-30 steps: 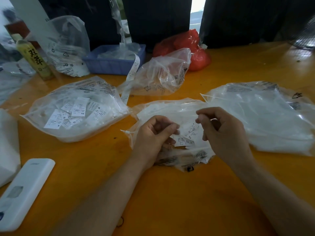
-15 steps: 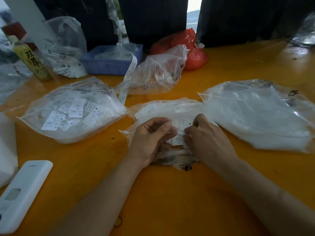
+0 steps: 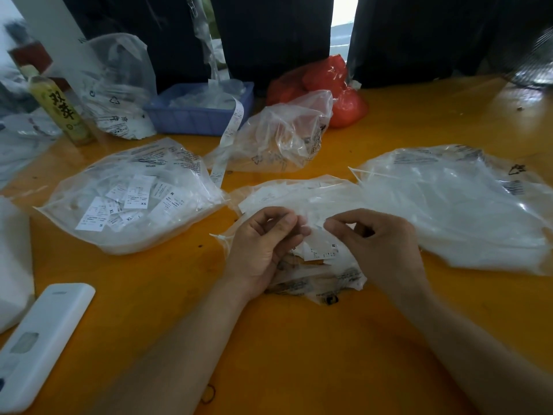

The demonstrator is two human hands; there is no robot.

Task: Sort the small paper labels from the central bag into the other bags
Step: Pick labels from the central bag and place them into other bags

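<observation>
So the paper labels (image 3: 321, 250) we're sorting sit in a loose heap on top of the central bag (image 3: 302, 199), right in front of us between our two hands. They look feather-light and floppy, thin printed slips with size letters on them, and they overlap, so we'd guess they stick together and slide off the slick plastic easily. Best bet is pinching one by a free corner or edge with thumb and forefinger instead of scooping, otherwise we'd probably drag up two or three at once. The bag under them is soft crinkly film, so it gives no firm backing to press against.

Our left hand (image 3: 263, 247) is curled palm-inward over the near-left edge of the central bag, thumb and forefinger tips brought together. It looks like a pinch on a slip or a bit of film, but we honestly can't tell what's between them. Our right hand (image 3: 377, 244) is knuckles-up just beside the heap, fingers curled under with the tips pointing at the labels; whether it's gripping one we can't tell either.

Further out, the left bag (image 3: 89, 235) already has labels showing XS, S, M and XL, the right bag (image 3: 466, 223) looks mostly white inside, and a crumpled clear bag (image 3: 284, 136) sits behind on the orange table (image 3: 299, 354).
</observation>
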